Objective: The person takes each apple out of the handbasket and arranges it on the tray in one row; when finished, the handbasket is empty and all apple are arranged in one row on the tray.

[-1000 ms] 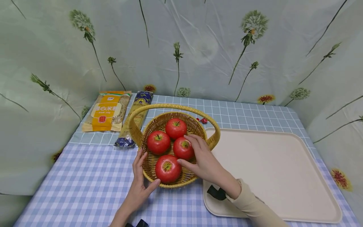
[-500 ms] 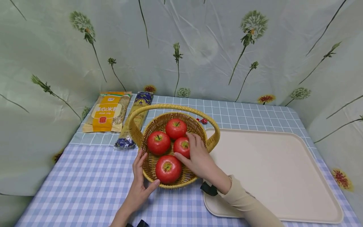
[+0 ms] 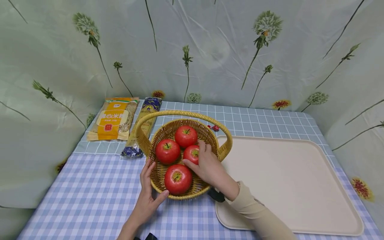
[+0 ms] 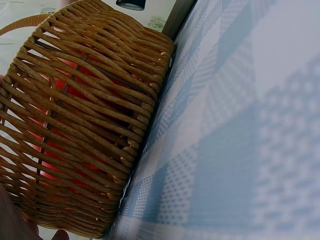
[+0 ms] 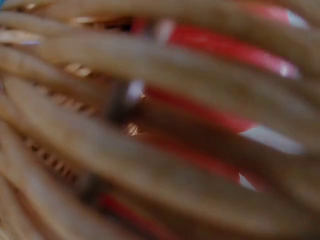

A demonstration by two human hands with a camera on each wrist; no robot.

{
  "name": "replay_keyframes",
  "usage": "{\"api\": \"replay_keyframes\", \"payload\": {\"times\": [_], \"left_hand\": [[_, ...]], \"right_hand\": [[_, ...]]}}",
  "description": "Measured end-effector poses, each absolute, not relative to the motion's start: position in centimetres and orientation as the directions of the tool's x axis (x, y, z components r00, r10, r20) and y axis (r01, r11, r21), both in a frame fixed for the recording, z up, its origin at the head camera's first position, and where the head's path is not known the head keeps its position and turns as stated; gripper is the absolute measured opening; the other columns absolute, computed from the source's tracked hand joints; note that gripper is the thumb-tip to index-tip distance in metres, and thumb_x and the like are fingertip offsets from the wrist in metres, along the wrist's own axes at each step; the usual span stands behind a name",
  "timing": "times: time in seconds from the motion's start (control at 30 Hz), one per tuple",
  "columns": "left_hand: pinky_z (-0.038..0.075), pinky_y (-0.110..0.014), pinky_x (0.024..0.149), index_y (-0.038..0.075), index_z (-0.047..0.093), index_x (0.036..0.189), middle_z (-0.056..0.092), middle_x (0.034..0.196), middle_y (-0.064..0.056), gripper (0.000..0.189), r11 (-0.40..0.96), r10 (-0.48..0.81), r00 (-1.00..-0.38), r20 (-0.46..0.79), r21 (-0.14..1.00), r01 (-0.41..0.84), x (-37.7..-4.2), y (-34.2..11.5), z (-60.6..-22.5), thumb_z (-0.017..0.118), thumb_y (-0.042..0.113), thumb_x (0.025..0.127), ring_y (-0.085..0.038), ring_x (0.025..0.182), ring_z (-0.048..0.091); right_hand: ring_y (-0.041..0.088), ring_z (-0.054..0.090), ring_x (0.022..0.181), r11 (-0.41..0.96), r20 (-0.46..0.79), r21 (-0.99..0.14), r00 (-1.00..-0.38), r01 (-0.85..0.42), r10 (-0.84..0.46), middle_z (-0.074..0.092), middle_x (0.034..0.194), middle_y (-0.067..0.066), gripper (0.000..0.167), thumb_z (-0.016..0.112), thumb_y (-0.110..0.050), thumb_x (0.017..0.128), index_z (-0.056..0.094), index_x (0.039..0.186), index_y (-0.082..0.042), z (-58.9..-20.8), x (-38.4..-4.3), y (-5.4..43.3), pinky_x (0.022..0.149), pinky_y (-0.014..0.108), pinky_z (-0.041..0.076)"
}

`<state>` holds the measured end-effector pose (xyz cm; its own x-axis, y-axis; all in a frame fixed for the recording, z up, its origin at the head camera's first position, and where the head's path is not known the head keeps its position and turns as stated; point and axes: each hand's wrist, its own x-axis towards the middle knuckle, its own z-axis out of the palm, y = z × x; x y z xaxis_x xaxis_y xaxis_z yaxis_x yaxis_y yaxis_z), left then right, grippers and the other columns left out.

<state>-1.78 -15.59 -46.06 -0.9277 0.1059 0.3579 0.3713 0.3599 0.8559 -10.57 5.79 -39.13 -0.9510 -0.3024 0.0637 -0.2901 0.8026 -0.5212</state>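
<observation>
A flowered backdrop (image 3: 222, 76) stands behind the checked tablecloth (image 3: 96, 190). In the woven basket (image 3: 187, 196), I see the right-hand apple (image 3: 190, 154) with its stem end facing up; it is too round to show me a long axis. The right hand (image 3: 211, 166) curls thumb and fingers around it, while the left hand (image 3: 147, 198) lies spread along the basket's left rim. Against a second ago, the right hand sits further over the apple's right side; the basket keeps its place.
</observation>
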Motion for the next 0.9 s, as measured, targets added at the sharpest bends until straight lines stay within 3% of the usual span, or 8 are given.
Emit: {"api": "replay_keyframes", "payload": {"times": [0.53, 0.9], "left_hand": [[0.011, -0.022, 0.106, 0.006, 0.015, 0.149, -0.002, 0.156, -0.006, 0.088, 0.359, 0.114, -0.932, 0.344, 0.86, 0.362, -1.76, -15.71, -46.04, 0.069, 0.008, 0.079, -0.025, 0.141, 0.0], [0.011, -0.022, 0.107, 0.005, 0.017, 0.149, 0.005, 0.154, -0.011, 0.091, 0.373, 0.101, -0.918, 0.383, 0.841, 0.392, -1.85, -15.62, -46.09, 0.071, 0.008, 0.076, -0.024, 0.14, 0.006]], "right_hand": [[0.028, 0.058, 0.068, 0.819, 0.046, -0.506, -0.957, -0.269, -0.286, 0.048, 0.092, 0.017, 0.077, 0.069, -0.056, 0.078, 0.036, 0.117, 0.002, -39.4, -11.31, 5.42, 0.06, 0.037, 0.051], [0.029, 0.059, 0.072, 0.808, 0.07, -0.516, -0.954, -0.284, -0.29, 0.048, 0.094, 0.017, 0.076, 0.071, -0.053, 0.077, 0.038, 0.118, 0.002, -39.39, -11.22, 5.48, 0.062, 0.039, 0.051]]}}
